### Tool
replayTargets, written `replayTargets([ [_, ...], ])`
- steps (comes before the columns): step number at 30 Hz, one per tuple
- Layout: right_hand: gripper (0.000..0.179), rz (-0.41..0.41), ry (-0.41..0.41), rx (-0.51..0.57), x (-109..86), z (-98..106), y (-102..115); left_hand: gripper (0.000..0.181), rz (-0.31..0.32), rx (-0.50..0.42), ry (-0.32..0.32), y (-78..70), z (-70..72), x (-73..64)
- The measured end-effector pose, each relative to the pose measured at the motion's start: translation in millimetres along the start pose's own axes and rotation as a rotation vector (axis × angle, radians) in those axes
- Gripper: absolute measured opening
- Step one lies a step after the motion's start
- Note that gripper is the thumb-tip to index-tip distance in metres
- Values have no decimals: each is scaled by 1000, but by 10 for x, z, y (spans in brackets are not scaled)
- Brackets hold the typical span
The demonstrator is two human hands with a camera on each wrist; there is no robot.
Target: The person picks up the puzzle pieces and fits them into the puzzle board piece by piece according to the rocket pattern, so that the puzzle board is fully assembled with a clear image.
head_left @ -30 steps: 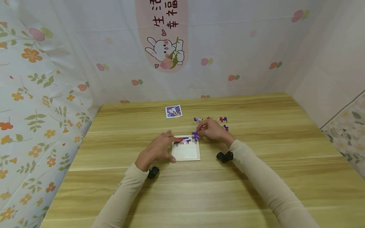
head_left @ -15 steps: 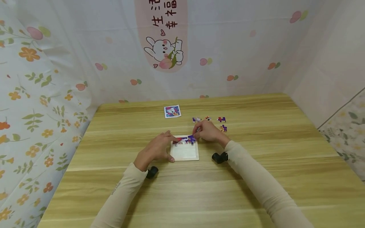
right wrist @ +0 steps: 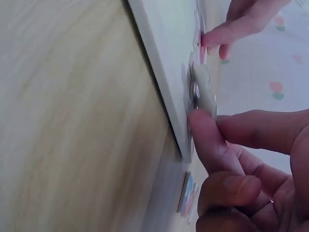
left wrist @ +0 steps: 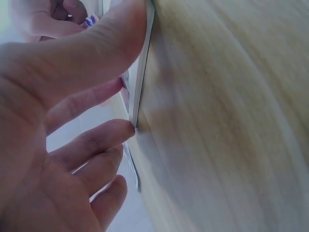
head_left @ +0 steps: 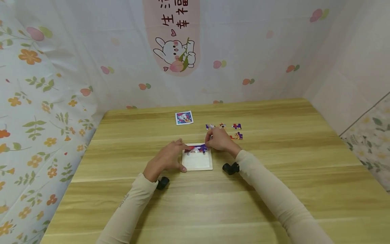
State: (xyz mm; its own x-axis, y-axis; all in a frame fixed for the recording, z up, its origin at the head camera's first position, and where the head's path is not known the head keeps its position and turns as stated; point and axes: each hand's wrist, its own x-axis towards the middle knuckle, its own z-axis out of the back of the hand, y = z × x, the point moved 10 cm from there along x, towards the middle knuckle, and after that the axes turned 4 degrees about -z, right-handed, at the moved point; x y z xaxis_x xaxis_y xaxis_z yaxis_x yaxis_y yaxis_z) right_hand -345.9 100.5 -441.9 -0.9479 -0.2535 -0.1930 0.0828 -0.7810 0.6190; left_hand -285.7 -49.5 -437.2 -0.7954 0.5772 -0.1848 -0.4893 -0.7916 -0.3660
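Note:
My left hand [head_left: 167,157] lies along the left side of a white puzzle tray [head_left: 198,164]. Its thumb touches the tray's near left corner, and its index fingertip rests on red-and-white puzzle pieces [head_left: 192,150] in the tray's top row. In the left wrist view, another finger [left wrist: 104,135] touches the tray's edge. At the tray's far right corner, my right hand [head_left: 220,139] pinches a purple puzzle piece [head_left: 203,148] between thumb and index finger. The right wrist view shows this piece [right wrist: 205,89] tilted up at the tray's surface, beside the other pieces.
Several loose puzzle pieces [head_left: 237,126] lie on the wooden table [head_left: 274,135] behind and right of the right hand. A small picture card [head_left: 184,118] lies behind the tray. Printed cloth [head_left: 122,51] hangs along the table's back.
The right hand has brought the purple piece left and down from beyond the tray's corner to the top row, where it now tilts. The left hand stays in place.

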Motion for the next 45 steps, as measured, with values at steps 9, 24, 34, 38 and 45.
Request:
replayTargets([
  [9, 8, 34, -13, -122, -42, -5, 129, 81, 7, -5, 16, -5, -26, 8],
  [24, 4, 164, 68, -244, 0, -127, 248, 79, 3, 3, 17, -17, -10, -2],
  [34, 7, 237, 95, -193, -38, -102, 262, 79, 8, 31, 15, 18, 33, -4],
  [38, 10, 234, 94, -201, -66, -116, 216, 80, -9, 24, 22, -14, 10, -3],
  [45, 9, 233, 63, -214, -62, -94, 197, 80, -11, 20, -1, -30, 14, -12],
])
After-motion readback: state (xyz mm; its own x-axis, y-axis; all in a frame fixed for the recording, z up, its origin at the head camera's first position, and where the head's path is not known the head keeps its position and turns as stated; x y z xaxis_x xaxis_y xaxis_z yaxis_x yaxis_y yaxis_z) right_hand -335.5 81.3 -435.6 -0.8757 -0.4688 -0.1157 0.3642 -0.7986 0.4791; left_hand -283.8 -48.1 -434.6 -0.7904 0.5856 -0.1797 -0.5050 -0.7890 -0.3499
